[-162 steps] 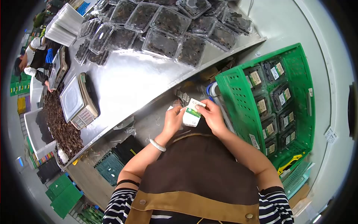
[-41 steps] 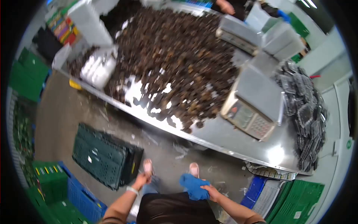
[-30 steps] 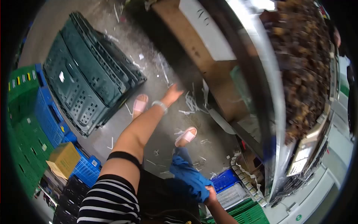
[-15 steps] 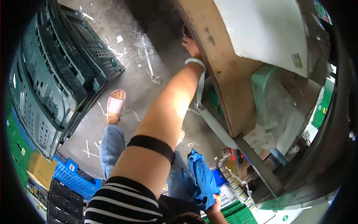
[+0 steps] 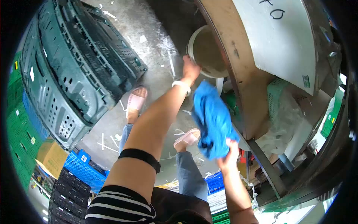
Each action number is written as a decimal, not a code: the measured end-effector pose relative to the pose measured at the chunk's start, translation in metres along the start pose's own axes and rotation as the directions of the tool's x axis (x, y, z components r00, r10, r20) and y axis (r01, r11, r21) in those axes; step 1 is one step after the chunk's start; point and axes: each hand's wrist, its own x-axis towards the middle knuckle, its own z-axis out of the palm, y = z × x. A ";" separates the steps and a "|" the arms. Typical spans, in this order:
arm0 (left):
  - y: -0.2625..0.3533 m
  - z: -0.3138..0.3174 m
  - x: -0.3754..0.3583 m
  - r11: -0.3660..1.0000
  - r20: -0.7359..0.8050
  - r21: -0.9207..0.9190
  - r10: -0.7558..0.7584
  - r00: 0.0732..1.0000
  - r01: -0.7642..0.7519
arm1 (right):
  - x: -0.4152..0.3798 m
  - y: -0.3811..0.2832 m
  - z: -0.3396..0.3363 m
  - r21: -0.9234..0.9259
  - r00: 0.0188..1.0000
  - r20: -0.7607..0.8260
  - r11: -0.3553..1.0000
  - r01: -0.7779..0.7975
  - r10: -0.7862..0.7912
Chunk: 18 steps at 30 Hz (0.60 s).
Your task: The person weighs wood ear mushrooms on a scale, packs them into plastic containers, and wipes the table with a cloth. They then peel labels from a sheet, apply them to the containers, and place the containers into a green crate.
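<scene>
on the white board (image 5: 283, 44) at upper right, black handwriting showed a cross-like stroke beside a round "o". the small green label (image 5: 306, 81) near the board's lower corner was too small to read, as was the printing on the cardboard box (image 5: 52, 156).

the left hand (image 5: 191, 71) had its fingers curled closed on the near rim of the bucket (image 5: 191, 44), which sat on the floor. the brown panel (image 5: 236, 71) hid the bucket's right side. the right hand (image 5: 228, 155) was closed on the lower end of the blue cloth (image 5: 212, 121), thumb and fingers pressing it; the cloth hung in front of the panel's lower part, near the left hand.

dark green crates (image 5: 71, 74) leaned in a stack at left. a metal bar (image 5: 266, 168) crossed below the panel, near the plastic bag (image 5: 283, 128) and the light green basket (image 5: 275, 95).

there were one bucket, one blue cloth, one cardboard box and two pink slippers (image 5: 136, 101); the crates overlapped too much to count.
</scene>
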 end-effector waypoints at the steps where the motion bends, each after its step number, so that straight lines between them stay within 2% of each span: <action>1: -0.003 -0.016 -0.009 1.000 0.023 -0.009 -0.026 0.999 0.026 | 0.013 -0.005 0.018 -0.027 0.999 -0.048 1.000 0.006 -0.007; 2: -0.006 -0.029 -0.020 0.998 0.050 -0.021 -0.052 0.997 0.053 | 0.031 -0.005 0.028 -0.017 0.998 -0.003 0.998 0.059 -0.059; 3: -0.012 -0.041 -0.033 0.995 0.022 -0.091 -0.044 0.999 0.046 | 0.047 -0.005 0.044 -0.068 0.994 -0.021 0.992 0.104 -0.105; 4: -0.021 -0.056 -0.041 0.995 0.014 -0.042 -0.089 0.996 0.090 | 0.063 -0.004 0.059 -0.119 0.988 -0.038 0.982 0.146 -0.151; 6: -0.045 -0.089 -0.058 0.988 0.085 -0.084 -0.125 0.989 0.132 | 0.118 0.004 0.068 -0.281 0.973 0.123 0.933 0.225 -0.197; 7: -0.047 -0.102 -0.070 0.986 0.078 -0.089 -0.135 0.988 0.142 | 0.140 0.007 0.078 -0.467 0.955 0.180 0.835 0.293 -0.234; 8: -0.048 -0.113 -0.081 0.984 0.072 -0.093 -0.145 0.987 0.152 | 0.164 0.012 0.086 -0.626 0.935 0.244 0.695 0.354 -0.258; 9: -0.047 -0.120 -0.089 0.982 0.067 -0.098 -0.154 0.986 0.160 | 0.208 0.035 0.076 -0.750 0.884 0.324 0.478 0.457 -0.337; 10: -0.049 -0.125 -0.094 0.977 0.098 -0.129 -0.156 0.983 0.168 | 0.215 0.037 0.095 -0.870 0.901 0.326 0.283 0.404 -0.286; 12: -0.050 -0.131 -0.097 0.964 0.165 -0.189 -0.155 0.974 0.186 | 0.239 0.063 0.111 -0.893 0.834 0.450 -0.159 0.421 -0.319; 13: -0.050 -0.133 -0.097 0.966 0.158 -0.176 -0.164 0.974 0.191 | 0.255 0.076 0.112 -0.839 0.799 0.514 -0.376 0.393 -0.311; 16: -0.038 -0.135 -0.101 0.966 0.126 -0.094 -0.228 0.965 0.240 | 0.295 0.107 0.107 -0.750 0.863 0.502 -0.524 0.403 -0.054; 18: -0.020 -0.137 -0.108 0.950 0.087 0.013 -0.312 0.946 0.312 | 0.295 0.103 0.099 -0.793 0.857 0.515 -0.369 0.485 0.019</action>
